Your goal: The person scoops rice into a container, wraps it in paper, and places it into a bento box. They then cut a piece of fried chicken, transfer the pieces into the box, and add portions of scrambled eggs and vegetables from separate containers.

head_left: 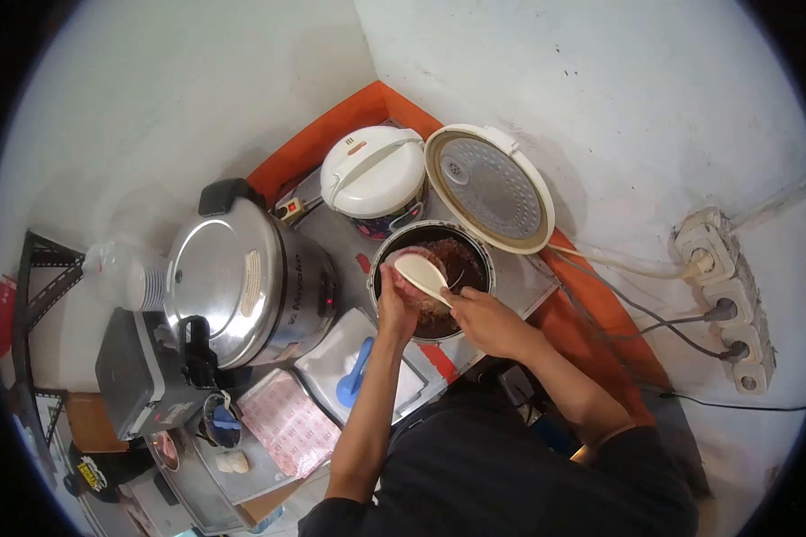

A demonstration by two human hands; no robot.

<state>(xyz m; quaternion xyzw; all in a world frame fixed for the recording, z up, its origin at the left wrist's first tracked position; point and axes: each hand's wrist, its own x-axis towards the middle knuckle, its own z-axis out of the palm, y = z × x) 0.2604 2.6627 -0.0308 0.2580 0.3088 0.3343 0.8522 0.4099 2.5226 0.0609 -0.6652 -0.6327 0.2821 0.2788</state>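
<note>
Rice paddle (421,276) near Miyako cooker (251,286)

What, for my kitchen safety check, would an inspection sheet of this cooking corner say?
surface: metal-topped counter with an orange edge, crowded with appliances.
job's things: open rice cooker holding dark reddish rice, its lid tipped up; white paddle; pinkish bowl, partly hidden.
clutter: closed white cooker, large silver cooker, blue scoop in a tray, pink patterned sheet.
grips: left hand holds the pinkish bowl over the pot; right hand holds the white paddle's handle.
cables: power strip on the wall with plugs in; cords trail toward the counter.
surroundings: white walls meeting in a corner.
</note>
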